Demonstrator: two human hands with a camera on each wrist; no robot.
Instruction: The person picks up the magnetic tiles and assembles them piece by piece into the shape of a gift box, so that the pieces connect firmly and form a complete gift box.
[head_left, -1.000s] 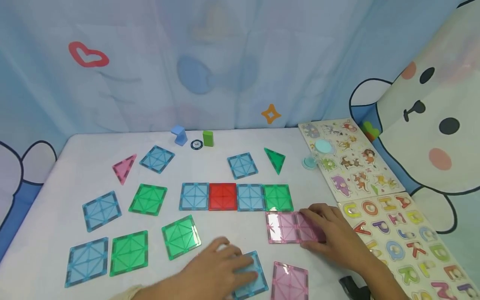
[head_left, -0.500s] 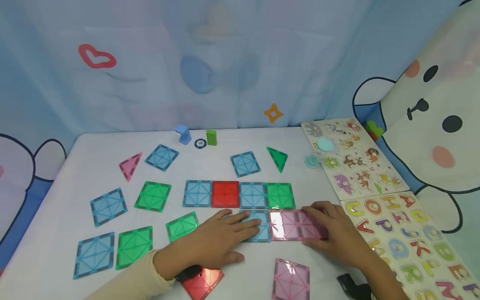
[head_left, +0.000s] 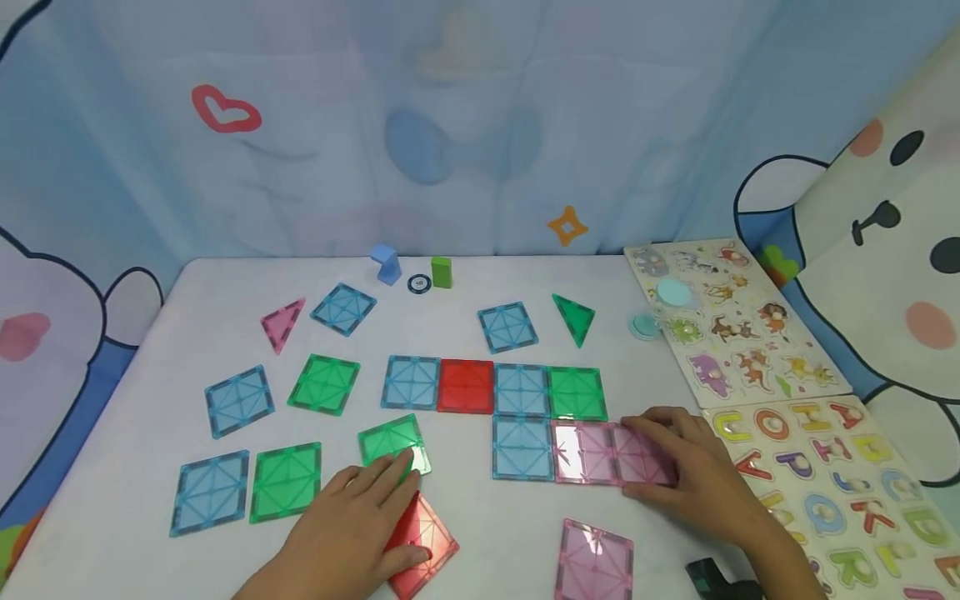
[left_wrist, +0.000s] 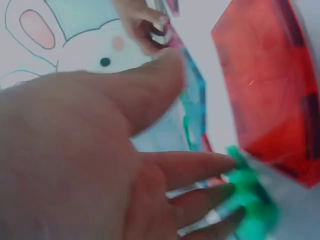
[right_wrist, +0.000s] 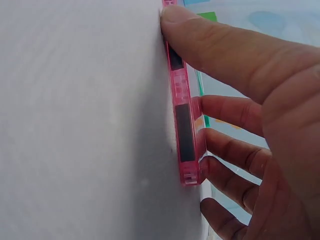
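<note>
My right hand (head_left: 690, 467) holds the end pink magnetic tile (head_left: 642, 454) by its edges; in the right wrist view, the thumb lies along the pink tile's edge (right_wrist: 181, 90), fingers across from it. Left of it another pink tile (head_left: 583, 452) and a blue tile (head_left: 522, 448) form a row. This lies below a row of blue (head_left: 411, 382), red (head_left: 467, 387), blue and green tiles (head_left: 577, 393). My left hand (head_left: 348, 525), fingers extended, lies over a red tile (head_left: 427, 550), partly hiding it. Its fingertips reach a green tile (head_left: 393, 440).
Loose blue, green and pink tiles lie at the left and back, like this green square (head_left: 286, 482). A pink tile (head_left: 595, 560) lies at the front. Animal (head_left: 731, 325) and letter (head_left: 832, 500) puzzle boards stand at the right. Small blocks (head_left: 442, 272) sit at the back edge.
My left hand slid the blue tile up against the pink pair, let go of it, and moved left to the red tile. My right hand stays at the pink tile.
</note>
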